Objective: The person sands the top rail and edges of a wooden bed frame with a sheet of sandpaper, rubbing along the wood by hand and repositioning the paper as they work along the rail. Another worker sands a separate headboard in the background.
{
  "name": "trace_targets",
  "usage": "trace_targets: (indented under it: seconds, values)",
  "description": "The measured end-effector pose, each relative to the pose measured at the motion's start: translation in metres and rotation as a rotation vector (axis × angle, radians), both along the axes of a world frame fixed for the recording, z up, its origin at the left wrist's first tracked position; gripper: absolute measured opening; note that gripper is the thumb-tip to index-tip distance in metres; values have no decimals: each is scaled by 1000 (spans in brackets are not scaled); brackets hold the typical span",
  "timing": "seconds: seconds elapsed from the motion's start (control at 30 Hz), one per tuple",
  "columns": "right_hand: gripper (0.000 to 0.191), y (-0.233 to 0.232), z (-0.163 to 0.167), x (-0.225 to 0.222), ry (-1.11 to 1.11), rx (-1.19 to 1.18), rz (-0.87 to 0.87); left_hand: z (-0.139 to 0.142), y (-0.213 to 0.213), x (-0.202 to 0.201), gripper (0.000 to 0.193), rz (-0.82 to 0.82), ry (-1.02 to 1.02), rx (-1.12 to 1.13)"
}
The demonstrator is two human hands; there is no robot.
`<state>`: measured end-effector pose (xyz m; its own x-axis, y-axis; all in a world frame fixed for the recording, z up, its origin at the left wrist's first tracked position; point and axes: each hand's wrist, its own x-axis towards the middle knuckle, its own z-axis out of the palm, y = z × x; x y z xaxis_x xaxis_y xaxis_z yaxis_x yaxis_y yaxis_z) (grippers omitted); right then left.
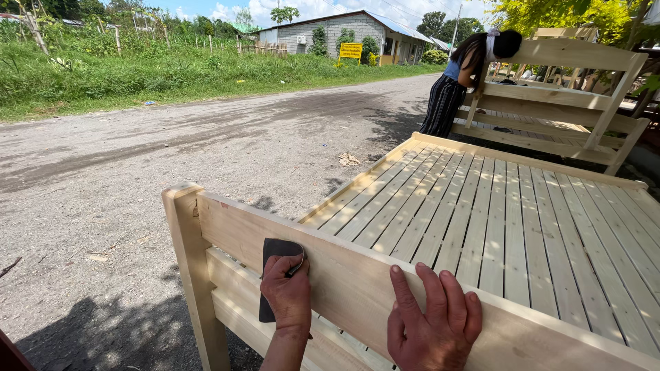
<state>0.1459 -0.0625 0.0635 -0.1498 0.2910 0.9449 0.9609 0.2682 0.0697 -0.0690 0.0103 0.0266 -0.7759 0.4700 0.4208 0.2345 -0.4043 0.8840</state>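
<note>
Clearly mid-sanding: left hand presses sandpaper on the bare headboard, lower centre; right hand rests flat, open.

pale bare-wood bed frame, dark grey sandpaper, grey road

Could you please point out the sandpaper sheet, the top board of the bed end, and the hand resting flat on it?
sandpaper sheet [273, 249], head view, on its dark upper part above the fingers.
top board [357, 288], head view, on its bare outer face.
right hand [430, 326], head view, on the back of the hand.
</note>
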Motion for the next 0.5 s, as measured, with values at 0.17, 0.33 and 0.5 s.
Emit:
trace_targets:
  seconds: [0.17,0.33,0.5]
  values:
    - [48,3,2,1,-14,65,30,2,5,-12,12,65,-73,-65]
    - [49,4,3,2,-11,60,33,-2,16,-21,11,-60,-36,-36]
    - [51,3,4,2,-31,77,44,-5,18,-21,13,70,-59,65]
